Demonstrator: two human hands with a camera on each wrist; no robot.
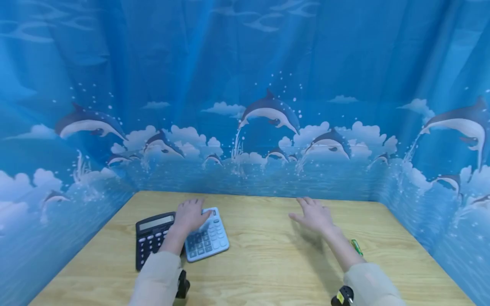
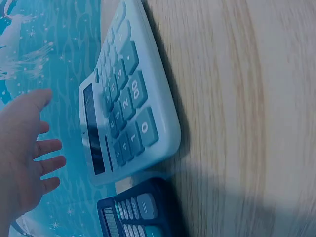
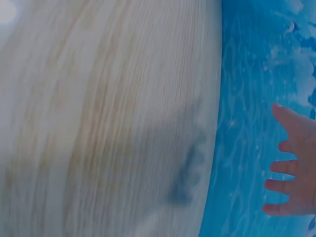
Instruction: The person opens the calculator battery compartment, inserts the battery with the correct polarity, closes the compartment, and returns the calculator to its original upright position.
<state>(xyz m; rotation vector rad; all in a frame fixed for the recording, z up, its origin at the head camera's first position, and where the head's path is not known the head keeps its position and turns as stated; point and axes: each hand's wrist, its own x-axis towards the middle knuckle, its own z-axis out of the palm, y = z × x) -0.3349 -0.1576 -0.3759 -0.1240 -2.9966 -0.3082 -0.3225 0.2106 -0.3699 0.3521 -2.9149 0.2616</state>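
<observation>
On the left half of the table lie two calculators side by side, a light blue one point(image 1: 208, 236) and a black one point(image 1: 153, 238). My left hand point(image 1: 190, 216) hovers over their upper ends with its fingers extended, holding nothing. The left wrist view shows the light blue calculator point(image 2: 131, 98) with its dark display, and a corner of the black calculator point(image 2: 140, 210) beside it. Across the table my right hand point(image 1: 315, 216) is held above the wood, fingers spread and nothing in them. A small green battery point(image 1: 357, 247) lies just right of the right forearm.
The wood-grain table point(image 1: 260, 255) is bounded at the back and both sides by a blue dolphin-print curtain point(image 1: 245, 174). A black wrist device sits at each cuff. In the right wrist view the hand's shadow falls on the table point(image 3: 98, 123).
</observation>
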